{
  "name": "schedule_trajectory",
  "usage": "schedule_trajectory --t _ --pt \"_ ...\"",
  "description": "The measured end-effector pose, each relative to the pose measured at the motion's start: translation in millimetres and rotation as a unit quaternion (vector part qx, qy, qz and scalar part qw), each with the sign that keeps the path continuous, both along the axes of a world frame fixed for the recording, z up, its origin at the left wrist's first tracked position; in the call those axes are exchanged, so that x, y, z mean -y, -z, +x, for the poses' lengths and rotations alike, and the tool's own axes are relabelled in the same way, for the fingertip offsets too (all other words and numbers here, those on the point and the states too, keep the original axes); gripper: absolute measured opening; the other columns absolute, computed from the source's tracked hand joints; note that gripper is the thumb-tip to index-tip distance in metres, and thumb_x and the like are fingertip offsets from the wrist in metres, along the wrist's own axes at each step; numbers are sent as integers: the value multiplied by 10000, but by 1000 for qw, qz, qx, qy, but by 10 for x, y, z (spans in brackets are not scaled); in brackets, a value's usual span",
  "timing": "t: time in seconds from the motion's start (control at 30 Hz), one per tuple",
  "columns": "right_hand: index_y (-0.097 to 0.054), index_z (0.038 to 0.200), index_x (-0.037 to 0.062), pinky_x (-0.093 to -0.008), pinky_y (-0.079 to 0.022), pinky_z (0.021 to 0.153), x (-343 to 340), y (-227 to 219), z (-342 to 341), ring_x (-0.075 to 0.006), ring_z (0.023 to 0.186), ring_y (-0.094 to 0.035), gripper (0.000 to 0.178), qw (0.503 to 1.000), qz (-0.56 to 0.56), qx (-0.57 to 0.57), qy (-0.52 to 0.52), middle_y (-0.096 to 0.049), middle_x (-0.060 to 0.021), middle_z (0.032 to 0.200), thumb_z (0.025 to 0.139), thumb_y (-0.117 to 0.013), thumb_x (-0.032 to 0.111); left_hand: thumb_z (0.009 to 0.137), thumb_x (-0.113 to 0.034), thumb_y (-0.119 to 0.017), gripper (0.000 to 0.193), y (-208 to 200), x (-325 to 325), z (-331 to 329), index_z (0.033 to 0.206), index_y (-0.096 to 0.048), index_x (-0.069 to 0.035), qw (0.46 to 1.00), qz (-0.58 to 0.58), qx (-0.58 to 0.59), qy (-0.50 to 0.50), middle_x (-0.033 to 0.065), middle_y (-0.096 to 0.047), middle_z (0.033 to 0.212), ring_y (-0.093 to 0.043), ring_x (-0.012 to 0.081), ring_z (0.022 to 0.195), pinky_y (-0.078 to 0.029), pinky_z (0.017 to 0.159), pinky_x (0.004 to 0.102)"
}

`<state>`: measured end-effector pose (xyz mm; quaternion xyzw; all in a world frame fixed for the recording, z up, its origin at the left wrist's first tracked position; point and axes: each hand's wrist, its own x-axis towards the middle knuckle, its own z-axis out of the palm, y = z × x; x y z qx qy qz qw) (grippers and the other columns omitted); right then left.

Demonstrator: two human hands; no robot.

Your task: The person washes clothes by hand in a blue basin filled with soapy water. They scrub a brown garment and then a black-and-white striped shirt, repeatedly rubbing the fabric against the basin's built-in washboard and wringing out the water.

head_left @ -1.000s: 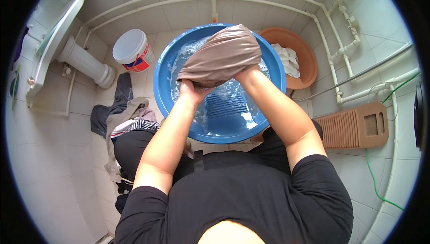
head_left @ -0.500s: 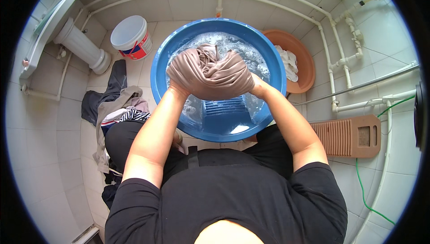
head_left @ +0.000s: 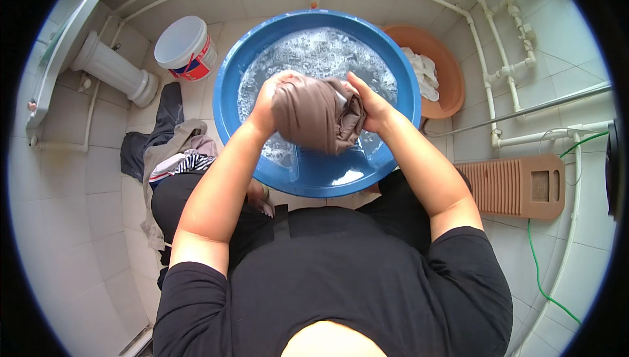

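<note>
Two bare hands are held apart with a bundled brown cloth (head_left: 314,118) between them: the left hand (head_left: 265,103) wraps the bundle's left side, and the right hand (head_left: 373,105) grips its right edge, thumb uppermost, most fingers hidden by folds. The cloth is held above the near half of a large round blue basin (head_left: 301,187), which contains sudsy water (head_left: 327,46). Its smooth, slightly shiny, rounded folds suggest a soft, limp fabric, probably heavy with water and slippery from soap, and unlikely to break. It would likely sag if pinched at one corner, so the surest hold is a full palm at each side, gathering several layers together. Just beyond the basin's right side, a terracotta-coloured basin (head_left: 452,82) holds a white cloth (head_left: 424,72). To the left stands a white bucket (head_left: 180,42) with a red and blue label, and nearer, a heap of clothes (head_left: 175,147) in dark, beige and striped fabric lies on the tiled floor beside the person's left knee. To the right is a brown ridged washboard (head_left: 501,187), with a thin green hose (head_left: 538,278) trailing below it. White pipes (head_left: 481,62) run along the walls.
</note>
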<state>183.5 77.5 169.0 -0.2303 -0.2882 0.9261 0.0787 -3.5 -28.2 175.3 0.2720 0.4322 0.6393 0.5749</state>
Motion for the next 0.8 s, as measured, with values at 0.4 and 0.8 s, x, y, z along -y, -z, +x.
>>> schedule_trajectory --t 0.4,0.8 --pt "-533 641 25 -287 -435 574 53 222 -248 -170 599 -528 96 741 556 80 368 -544 -72 695 703 -574 86 927 -223 -257 398 370 -62 357 1120 -530 -7 964 -121 146 -187 134 -580 1109 -571 257 995 -460 867 376" --pt "-461 509 56 -336 -408 475 142 -120 -330 -256 539 -493 145 557 780 32 282 -490 -71 586 558 -594 86 932 -268 -313 391 511 -172 320 1172 -490 -16 954 -156 251 -52 160 -551 1133 -577 283 990 -501 809 416"
